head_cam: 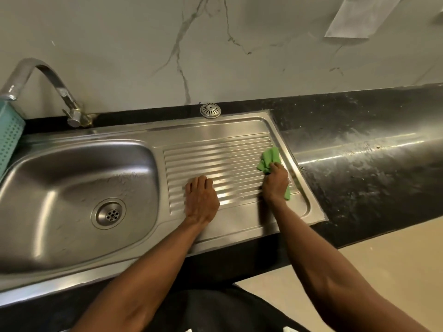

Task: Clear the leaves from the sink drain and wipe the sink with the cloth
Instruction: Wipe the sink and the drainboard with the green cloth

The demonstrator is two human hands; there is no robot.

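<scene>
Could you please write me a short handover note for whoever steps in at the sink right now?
Left hand: open, resting flat on the ribbed draining board.
Right hand: grips the green cloth at the board's right end.
Drain in the basin: no leaves visible. The strainer cap sits on the counter behind the sink.
Done: drain looks cleared.
Left: finish wiping the board. Whether the basin has been wiped cannot be told; probably put the cap back.

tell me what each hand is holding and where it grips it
The right hand grips the bunched green cloth around its middle, on the ribbed drainboard. The left hand holds nothing, resting flat there.
</scene>
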